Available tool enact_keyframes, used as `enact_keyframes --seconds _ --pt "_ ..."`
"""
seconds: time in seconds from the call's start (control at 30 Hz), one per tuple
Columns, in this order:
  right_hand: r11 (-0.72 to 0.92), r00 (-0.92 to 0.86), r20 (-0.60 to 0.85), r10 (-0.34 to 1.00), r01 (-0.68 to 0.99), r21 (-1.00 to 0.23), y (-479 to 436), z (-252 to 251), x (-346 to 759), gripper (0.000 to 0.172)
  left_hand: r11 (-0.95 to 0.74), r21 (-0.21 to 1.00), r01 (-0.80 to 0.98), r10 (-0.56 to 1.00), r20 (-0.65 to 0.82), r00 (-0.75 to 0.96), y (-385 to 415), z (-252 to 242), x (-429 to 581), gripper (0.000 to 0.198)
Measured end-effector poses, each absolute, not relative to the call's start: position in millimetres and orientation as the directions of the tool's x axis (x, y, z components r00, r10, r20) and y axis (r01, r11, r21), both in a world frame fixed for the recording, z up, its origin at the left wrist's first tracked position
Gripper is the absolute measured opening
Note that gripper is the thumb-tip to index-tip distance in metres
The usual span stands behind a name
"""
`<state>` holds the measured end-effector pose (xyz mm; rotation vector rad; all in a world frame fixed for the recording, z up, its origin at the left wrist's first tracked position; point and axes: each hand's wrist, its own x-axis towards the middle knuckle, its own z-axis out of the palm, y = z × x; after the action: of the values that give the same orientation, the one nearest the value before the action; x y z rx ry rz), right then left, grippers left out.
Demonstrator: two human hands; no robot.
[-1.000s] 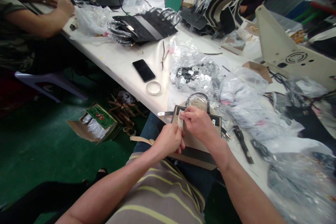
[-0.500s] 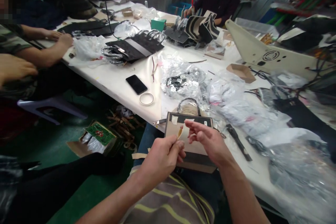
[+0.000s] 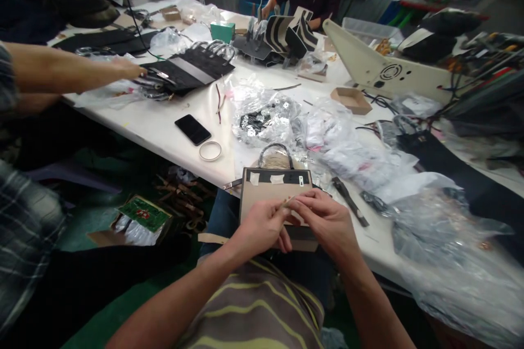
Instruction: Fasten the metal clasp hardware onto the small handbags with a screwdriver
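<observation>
Left hand and right hand meet over the tan handbag, pinching one thin strip. It slants toward the handbag's top.

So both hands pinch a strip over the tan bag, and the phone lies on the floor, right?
No: the head view shows the phone on the white table, beside a ring. The left hand and right hand do pinch the strip over the tan bag.

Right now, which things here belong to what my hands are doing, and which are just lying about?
In hand: thin strip, pinched by left hand and right hand; tan handbag beneath them.
Lying about: phone, ring, black strap, plastic bags, cardboard tray.
</observation>
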<state>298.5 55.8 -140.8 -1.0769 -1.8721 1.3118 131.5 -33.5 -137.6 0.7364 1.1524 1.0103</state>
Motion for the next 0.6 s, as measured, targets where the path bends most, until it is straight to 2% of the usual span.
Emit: enact_keyframes --seconds 0.1,0.2,0.3,0.37,0.47,0.6 --pt "0.266 -0.411 0.125 0.903 0.306 -0.914 59 -144 300 0.015 0.402 0.872 -0.280 0.911 -0.412 0.024 -23 -140 147 0.044" --pt "0.389 -0.352 0.255 0.901 0.390 -0.835 75 -139 304 0.017 0.386 0.856 -0.343 0.910 -0.415 -0.013 -6 -137 163 0.047" --pt "0.535 -0.423 0.352 0.835 0.469 -0.703 105 -138 306 0.022 0.335 0.833 -0.441 0.920 -0.390 -0.036 16 -137 181 0.042" --pt "0.615 -0.527 0.355 0.772 0.482 -0.624 128 -143 307 0.024 0.333 0.792 -0.512 0.907 -0.417 -0.056 28 -141 192 0.035" --pt "0.692 -0.668 0.290 0.686 0.475 -0.543 154 -159 310 0.024 0.395 0.697 -0.599 0.842 -0.536 -0.068 37 -152 203 0.025" --pt "0.713 -0.722 0.238 0.650 0.472 -0.519 163 -178 313 0.026 0.433 0.645 -0.630 0.789 -0.609 -0.081 37 -164 207 0.025"
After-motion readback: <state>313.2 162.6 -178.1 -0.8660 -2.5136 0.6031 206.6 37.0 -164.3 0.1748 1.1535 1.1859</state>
